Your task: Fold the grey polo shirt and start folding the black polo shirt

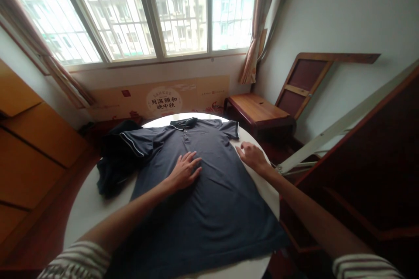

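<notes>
A dark blue-grey polo shirt (209,200) lies spread face up, its collar toward the window and its hem toward me. White piping edges its sleeves, and a short row of buttons runs down from the collar. My left hand (186,169) rests flat on the shirt's chest with fingers spread. Beside the shirt's right edge, just below the short sleeve, is my right hand (251,155); its fingers are bent and apart, with nothing seen in them. Whether its fingertips touch the cloth I cannot tell.
The shirt covers much of a round white table (85,209). A crumpled dark garment (113,170) lies at the table's left. Beyond stand a low wooden table (260,108) and a printed box panel (203,91) under the window. Wooden furniture (369,174) rises close on the right.
</notes>
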### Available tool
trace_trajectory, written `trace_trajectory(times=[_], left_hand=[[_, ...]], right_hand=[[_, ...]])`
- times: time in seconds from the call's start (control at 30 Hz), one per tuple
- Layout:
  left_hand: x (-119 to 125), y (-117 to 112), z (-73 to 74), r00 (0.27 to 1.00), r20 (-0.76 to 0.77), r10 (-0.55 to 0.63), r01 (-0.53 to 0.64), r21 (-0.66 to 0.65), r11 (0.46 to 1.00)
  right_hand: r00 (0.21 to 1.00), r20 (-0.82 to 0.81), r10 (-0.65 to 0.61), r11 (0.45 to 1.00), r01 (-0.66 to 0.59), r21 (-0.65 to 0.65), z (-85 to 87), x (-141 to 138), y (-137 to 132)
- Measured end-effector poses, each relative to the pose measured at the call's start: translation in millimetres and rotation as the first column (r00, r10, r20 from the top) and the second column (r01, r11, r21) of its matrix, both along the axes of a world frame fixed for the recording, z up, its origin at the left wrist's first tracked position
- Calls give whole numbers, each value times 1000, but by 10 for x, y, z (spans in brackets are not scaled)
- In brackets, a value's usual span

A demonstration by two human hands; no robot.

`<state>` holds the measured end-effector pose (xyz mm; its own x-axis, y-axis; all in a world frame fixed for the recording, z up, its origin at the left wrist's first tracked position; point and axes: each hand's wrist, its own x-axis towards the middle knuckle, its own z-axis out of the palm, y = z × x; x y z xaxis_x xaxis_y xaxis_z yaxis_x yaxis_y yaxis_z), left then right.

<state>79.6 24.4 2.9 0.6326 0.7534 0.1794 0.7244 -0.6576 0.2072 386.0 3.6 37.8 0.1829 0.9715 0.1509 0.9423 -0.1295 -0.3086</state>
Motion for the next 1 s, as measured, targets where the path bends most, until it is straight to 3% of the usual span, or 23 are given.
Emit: trace_trajectory(times=[0.13, 0.33, 0.47, 0.53, 0.6, 0.67, 0.73, 0.8, 0.9, 1.0], left_hand=[[-157, -254, -40, 999, -43, -2, -1, -79, 997], [-113, -261, -33, 998, -53, 25, -28, -73, 997], [-131, -474, 90, 1000, -2, 0, 0, -46, 999], [-254, -731, 197, 995, 45, -92, 94, -38, 995], [-474, -1066, 304, 976, 88, -198, 204, -61, 977], [-763, -1421, 369, 957, 96, -273, 282, -94, 955], [-1070, -1740, 367, 950, 58, -308, 312, -71, 948], [-1337, -1989, 301, 958, -7, -286, 286, 14, 958], [-1587, -2228, 169, 974, -92, -206, 218, 155, 964], [-1680, -2335, 112, 973, -137, -186, 210, 193, 959]], right_hand=[[998, -60, 18, 1000, -18, 7, 86, -160, 164], [996, -57, 71, 997, -70, 24, 187, -248, 116], [992, -34, 118, 992, -116, 40, 218, -275, -38], [972, 12, 234, 971, -234, 57, 189, -308, -262], [882, 89, 462, 881, -468, 66, 136, -337, -618], [724, 137, 676, 724, -687, 58, 77, -341, -1055], [589, 145, 795, 588, -807, 54, 21, -308, -1475], [498, 172, 850, 495, -867, 63, -42, -249, -1793], [515, 240, 823, 499, -857, 129, -168, -155, -2030], [547, 290, 785, 509, -837, 201, -290, -80, -2073]])
